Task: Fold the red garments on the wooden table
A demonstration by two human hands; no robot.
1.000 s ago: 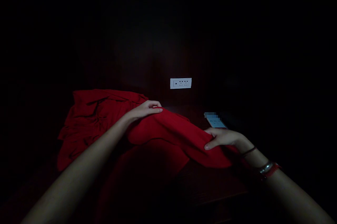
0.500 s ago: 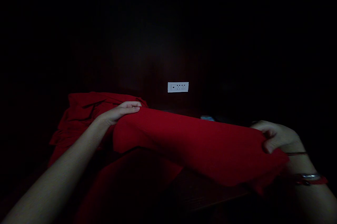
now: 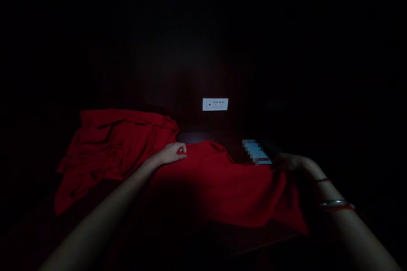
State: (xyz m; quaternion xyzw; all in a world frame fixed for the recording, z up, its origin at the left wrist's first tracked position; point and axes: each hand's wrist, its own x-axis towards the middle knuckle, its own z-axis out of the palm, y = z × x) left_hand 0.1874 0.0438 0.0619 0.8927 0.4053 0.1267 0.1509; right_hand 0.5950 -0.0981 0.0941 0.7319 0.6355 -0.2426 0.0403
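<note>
A red cloth (image 3: 219,186) is spread across a dark table between my hands, its near part lost in shadow. My left hand (image 3: 173,153) is closed at the cloth's upper left edge, thumb and fingers pinching the fabric. At the cloth's right end, my right hand (image 3: 291,162) grips a corner, and folds hang down below it. That hand is dim, with its fingertips partly hidden. Bracelets circle my right wrist. Left of my left hand lies a crumpled heap of red fabric (image 3: 124,143).
A white socket plate (image 3: 215,104) is on the dark wall behind the table. A flat bluish item (image 3: 257,152), partly pixelated, lies just beyond the cloth near my right hand. The table's front edge (image 3: 267,243) shows faintly; the surroundings are very dark.
The stretched cloth has come down onto the table. My left hand has moved right and lower, my right hand inward to the left. More of the bluish item shows.
</note>
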